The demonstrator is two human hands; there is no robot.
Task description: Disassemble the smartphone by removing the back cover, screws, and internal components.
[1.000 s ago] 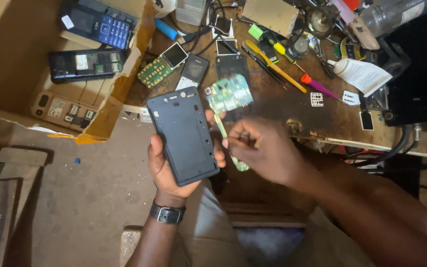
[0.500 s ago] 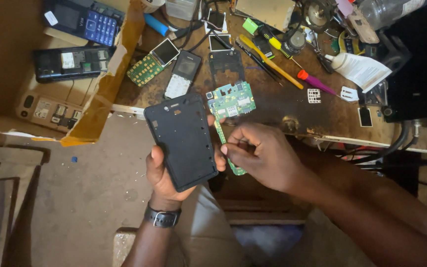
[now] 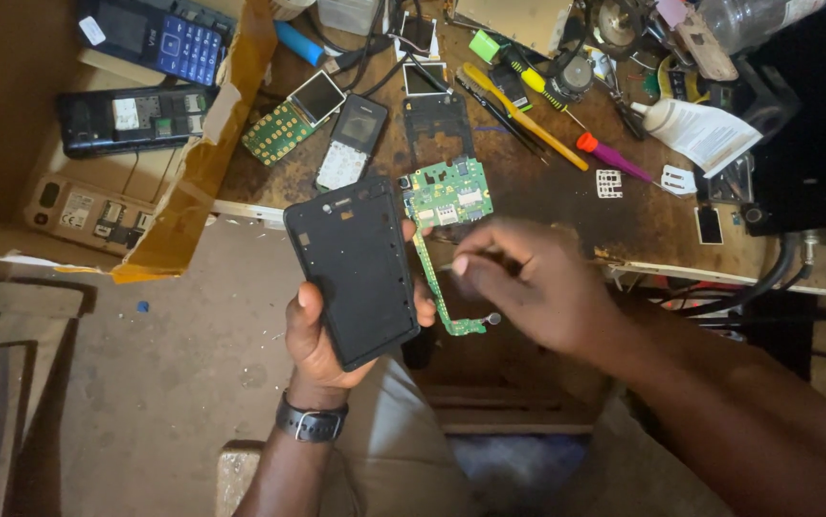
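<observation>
- Setting: a scuffed brown wooden worktop (image 3: 547,206) crowded with phone parts and tools; bare concrete floor below it, seen from above.
- Black phone housing (image 3: 354,268): a flat rectangular shell, held upright-tilted over the worktop's near edge, inner side facing the camera.
- Left hand (image 3: 322,340): grips the housing from below and behind, thumb on the left edge, fingertips wrapped round the right edge. A dark wristwatch (image 3: 311,421) sits on the wrist.
- Green circuit board (image 3: 448,196): wide upper section with a narrow strip running down to a small foot; it lies just beside the housing's right edge, top resting at the worktop edge.
- Right hand (image 3: 528,282): fingers drawn together in a pinch beside the strip; what is pinched is too small to identify. A thin metal tip shows at the strip's lower end.
- Behind the board: an empty black phone frame (image 3: 437,120), a grey keypad phone (image 3: 351,144) and a bare keypad board with screen (image 3: 293,115).
- Right of centre: a yellow-handled screwdriver (image 3: 523,110) and a pink-handled tool (image 3: 614,158).
- Far left: an open cardboard box (image 3: 212,144) containing a blue keypad phone (image 3: 159,38) and a black phone (image 3: 135,115).
</observation>
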